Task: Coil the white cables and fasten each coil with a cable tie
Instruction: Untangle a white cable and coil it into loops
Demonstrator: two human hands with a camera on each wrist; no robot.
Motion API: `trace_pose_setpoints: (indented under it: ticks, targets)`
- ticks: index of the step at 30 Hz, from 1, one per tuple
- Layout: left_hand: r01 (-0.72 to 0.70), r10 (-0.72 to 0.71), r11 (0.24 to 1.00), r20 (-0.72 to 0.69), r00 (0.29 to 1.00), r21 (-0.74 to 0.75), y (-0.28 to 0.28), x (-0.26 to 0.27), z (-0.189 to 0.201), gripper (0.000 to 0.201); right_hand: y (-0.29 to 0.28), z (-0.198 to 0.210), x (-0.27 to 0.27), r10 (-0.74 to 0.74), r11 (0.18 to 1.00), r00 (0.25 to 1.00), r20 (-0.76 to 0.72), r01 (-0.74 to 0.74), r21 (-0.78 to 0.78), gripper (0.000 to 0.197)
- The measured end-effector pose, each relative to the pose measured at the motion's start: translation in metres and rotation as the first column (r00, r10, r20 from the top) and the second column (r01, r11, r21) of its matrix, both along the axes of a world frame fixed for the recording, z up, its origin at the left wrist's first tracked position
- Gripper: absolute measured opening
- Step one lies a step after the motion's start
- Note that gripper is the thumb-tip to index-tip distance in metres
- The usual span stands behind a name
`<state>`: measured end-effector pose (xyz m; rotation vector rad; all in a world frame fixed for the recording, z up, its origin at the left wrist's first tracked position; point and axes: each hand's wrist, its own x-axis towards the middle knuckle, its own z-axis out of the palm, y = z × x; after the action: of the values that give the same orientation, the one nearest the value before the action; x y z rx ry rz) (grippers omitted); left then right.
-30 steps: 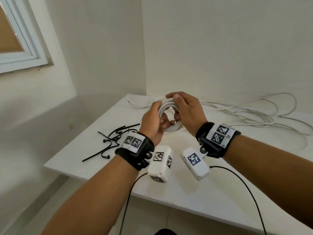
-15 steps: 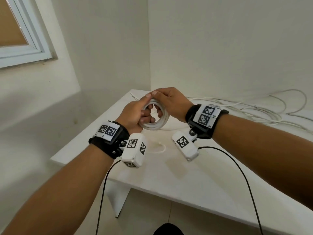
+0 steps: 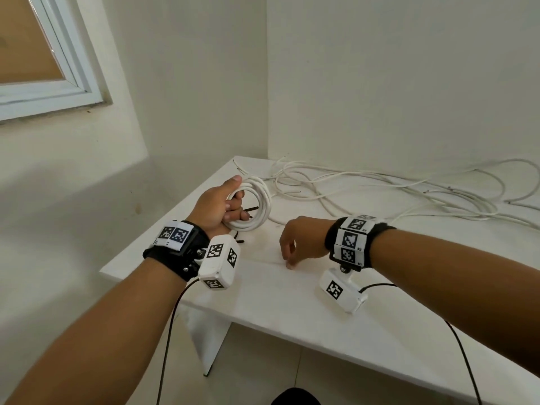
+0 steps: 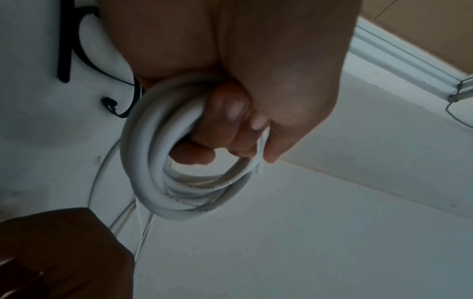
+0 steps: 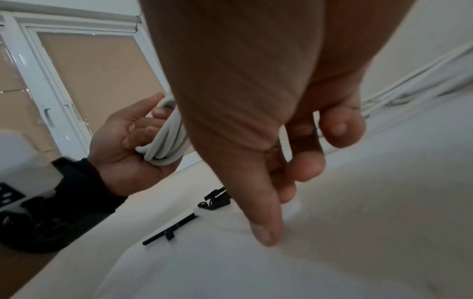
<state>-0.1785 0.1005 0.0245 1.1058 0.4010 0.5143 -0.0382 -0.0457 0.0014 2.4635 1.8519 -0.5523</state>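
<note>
The coil (image 3: pixel 257 206) of white cable now hangs from the left hand (image 3: pixel 217 204) alone, above the table's far left corner. Half a second ago both hands were closed on it; since then the right hand (image 3: pixel 298 242) has let go and dropped toward the table (image 3: pixel 292 311), nearer the front edge. The left wrist view shows the left fingers (image 4: pixel 230 113) curled through the ring, the thumb clamping the turns together, so the loops stay bunched. The right hand holds nothing: its fingers hang loosely bent, and the thumb (image 5: pixel 263 232) points down, close to the table top; whether it touches cannot be told.

This suggests the winding of this cable is finished and the fastening step begins: the freed hand is probably going for a cable tie. No tie is on the coil yet.

The black cable ties (image 5: pixel 215 200) lie near the table's left edge, just beyond the right thumb in the right wrist view, with one straight tie (image 5: pixel 170 230) lying apart from the tangled bunch. From the head view most of them are hidden behind the left hand and its wrist camera (image 3: pixel 220 261).

More loose cables (image 3: pixel 380 188) sprawl along the back edge toward the right, not yet wound. The ties being hooked into one another may make lifting a single one awkward with one hand.
</note>
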Motion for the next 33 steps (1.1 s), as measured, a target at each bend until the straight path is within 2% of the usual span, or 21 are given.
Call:
trace_pose_setpoints:
  ticks: [4,6,8,10,13,17,21,23,27,30,33]
  targets:
    - [0.042,-0.042,0.999,-0.004,0.999,0.0,-0.005,0.0,0.002,0.042,-0.006,0.008,0.008,0.02,0.999,0.997,0.073,-0.023,0.047,0.01]
    - [0.064,-0.064,0.998,-0.009,0.998,-0.003,-0.008,0.003,0.004,0.042,-0.013,0.019,0.021,-0.053,0.99,0.998,0.045,0.047,0.132,0.001]
    - [0.09,-0.09,0.996,-0.023,0.996,0.011,-0.014,0.006,0.006,0.042,-0.023,0.031,0.035,-0.13,0.967,0.991,0.011,0.124,0.22,0.009]
    - [0.13,-0.129,0.991,-0.036,0.991,0.024,-0.022,0.014,0.008,0.042,-0.034,0.041,0.045,-0.189,0.933,0.982,0.012,0.176,0.313,0.013]
    - [0.181,-0.179,0.983,-0.055,0.982,0.041,-0.033,0.023,0.007,0.042,-0.045,0.049,0.052,-0.282,0.854,0.957,-0.071,0.284,0.435,0.027]
    - [0.26,-0.254,0.963,-0.08,0.964,0.069,-0.059,0.039,0.006,0.043,-0.065,0.054,0.061,-0.341,0.806,0.932,-0.125,0.358,0.472,0.022]
    - [0.324,-0.317,0.943,-0.087,0.945,0.082,-0.083,0.05,0.008,0.042,-0.086,0.055,0.071,-0.41,0.76,0.901,-0.143,0.424,0.492,0.039]
    - [0.356,-0.347,0.929,-0.098,0.933,0.101,-0.095,0.053,0.011,0.041,-0.098,0.056,0.079,-0.459,0.726,0.879,-0.129,0.455,0.517,0.034]
    - [0.436,-0.417,0.888,-0.141,0.898,0.147,-0.119,0.061,0.015,0.039,-0.123,0.057,0.09,-0.503,0.656,0.853,-0.143,0.484,0.58,0.011]
    - [0.499,-0.469,0.847,-0.183,0.864,0.185,-0.133,0.068,0.015,0.04,-0.138,0.054,0.092,-0.47,0.574,0.84,-0.271,0.524,0.629,0.027]
    - [0.54,-0.498,0.81,-0.22,0.839,0.228,-0.148,0.075,0.012,0.042,-0.146,0.055,0.091,-0.451,0.495,0.828,-0.334,0.544,0.678,0.019]
